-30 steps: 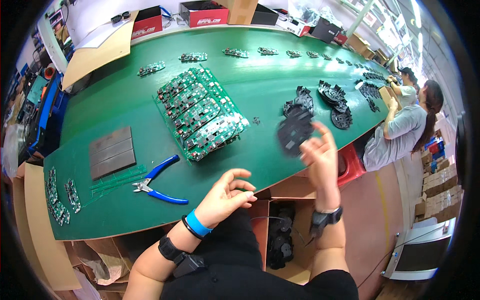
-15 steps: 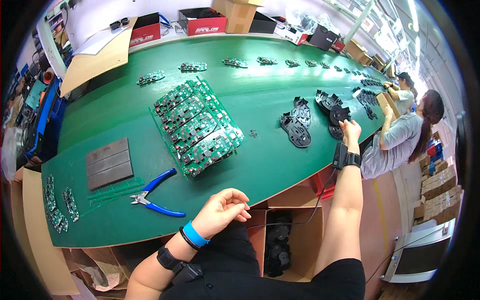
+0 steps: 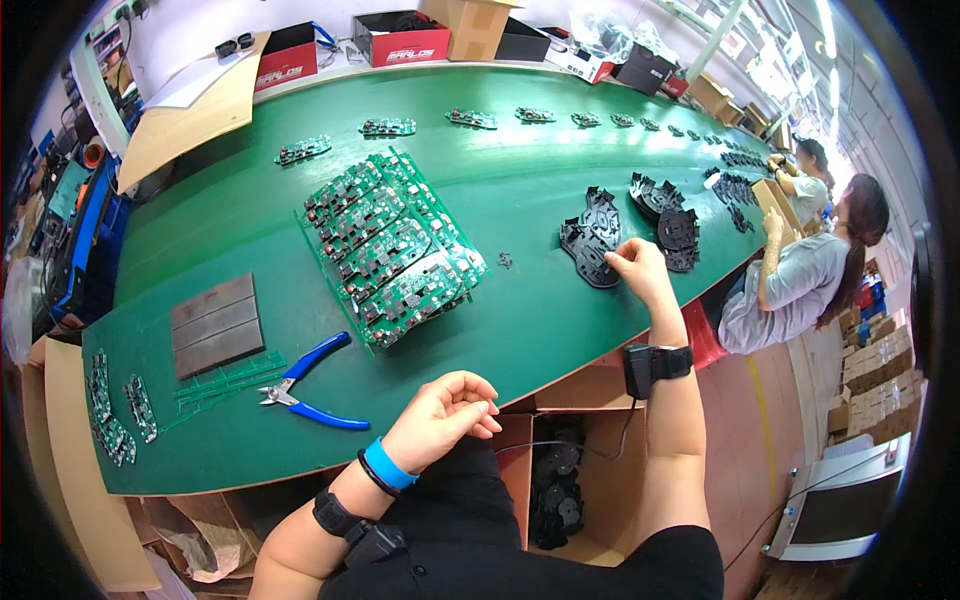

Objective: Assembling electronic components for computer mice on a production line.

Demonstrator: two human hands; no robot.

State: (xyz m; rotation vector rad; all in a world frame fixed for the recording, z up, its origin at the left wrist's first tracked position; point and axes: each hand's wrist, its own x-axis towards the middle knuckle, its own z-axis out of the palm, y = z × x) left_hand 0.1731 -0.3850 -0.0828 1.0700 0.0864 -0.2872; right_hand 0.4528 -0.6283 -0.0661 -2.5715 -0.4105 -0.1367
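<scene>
My right hand (image 3: 643, 272) is over the table with thumb and fingers pinched together at the near right edge of some black plastic shells (image 3: 588, 245). Whatever is between the fingertips is too small or hidden to make out. Just right of them lie more black plastic shells (image 3: 678, 238), overlapping one another. My left hand (image 3: 448, 415) hovers by the table's front edge, fingers loosely curled in, and nothing shows in it. Left of it, blue-handled cutters (image 3: 325, 416) lie with their jaws open. Beyond, green circuit board panels (image 3: 390, 250) are stacked, with tiny dark pieces (image 3: 505, 260) beside them.
A row of single circuit boards (image 3: 387, 127) runs along the green table (image 3: 200, 230). Dark grey bars (image 3: 216, 325), green frame scraps (image 3: 228, 378) and loose boards (image 3: 140, 407) lie at left. Below the edge stands a carton (image 3: 600, 500) holding black parts. Two co-workers (image 3: 800, 270) sit at right.
My right hand has moved left and nearer to me, from the right-hand shells to the left-hand ones. The left hand stays nearly still.
</scene>
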